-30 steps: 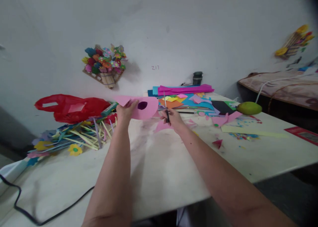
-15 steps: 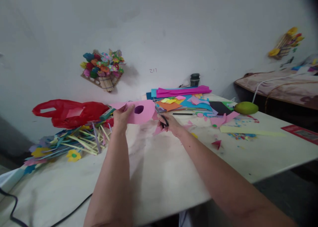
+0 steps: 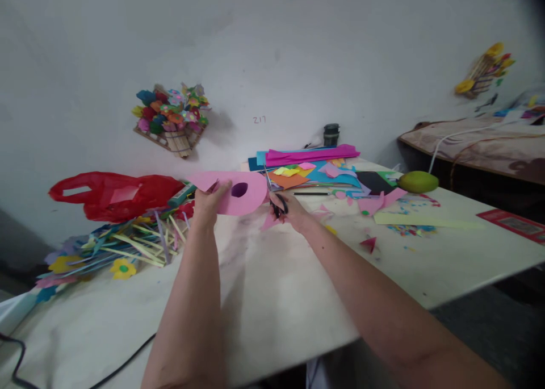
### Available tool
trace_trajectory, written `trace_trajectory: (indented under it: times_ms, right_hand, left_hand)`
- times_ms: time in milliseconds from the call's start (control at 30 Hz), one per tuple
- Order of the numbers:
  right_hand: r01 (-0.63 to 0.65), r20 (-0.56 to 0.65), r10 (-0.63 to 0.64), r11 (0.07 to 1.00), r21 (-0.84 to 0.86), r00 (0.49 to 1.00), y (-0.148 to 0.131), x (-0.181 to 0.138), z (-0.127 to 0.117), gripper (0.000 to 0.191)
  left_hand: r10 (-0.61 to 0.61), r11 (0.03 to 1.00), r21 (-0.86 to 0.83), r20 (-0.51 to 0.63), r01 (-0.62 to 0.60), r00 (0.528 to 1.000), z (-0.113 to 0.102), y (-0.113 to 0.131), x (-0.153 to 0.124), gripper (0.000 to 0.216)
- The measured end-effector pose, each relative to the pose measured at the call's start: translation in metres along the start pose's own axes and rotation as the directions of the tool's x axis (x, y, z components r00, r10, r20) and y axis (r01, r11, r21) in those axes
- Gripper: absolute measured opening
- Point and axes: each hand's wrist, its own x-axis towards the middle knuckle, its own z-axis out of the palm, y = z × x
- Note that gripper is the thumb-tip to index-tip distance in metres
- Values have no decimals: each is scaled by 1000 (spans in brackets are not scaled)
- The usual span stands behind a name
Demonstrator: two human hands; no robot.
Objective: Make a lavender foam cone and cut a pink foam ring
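At the far left of the table a black cable runs across the near corner. Beyond it lies a heap of paper strips and paper flowers, and behind that a red plastic bag. On the wall above hangs a basket of paper flowers.

My left hand is raised above the table, fingers closed on the left part of a pink paper sheet. The sheet is held clear of the surface, roughly level, and has a dark oval hole cut through it near my thumb. Its right edge is rounded.

My right hand is clasped around the handles of a pair of scissors. The blades point up and left and meet the right edge of the pink sheet. Whether the blades are parted or closed I cannot tell; they are too small and partly blurred.

A pink offcut lies on the table just below the scissors.

Further right, a stack of coloured paper sheets lies against the wall, with a dark jar behind it. Paper scraps are scattered near a green fruit. A pale yellow strip and a red card lie toward the right edge. A second flower basket hangs on the right wall.
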Motion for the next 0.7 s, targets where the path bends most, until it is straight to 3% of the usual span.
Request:
trace_trajectory:
  times_ms: [700]
  right_hand:
    - [-6, -17, 5, 1000, -13, 1000, -1, -1, 1, 35]
  left_hand:
    - [10, 1000, 16, -18, -9, 1000, 0, 2, -1, 38]
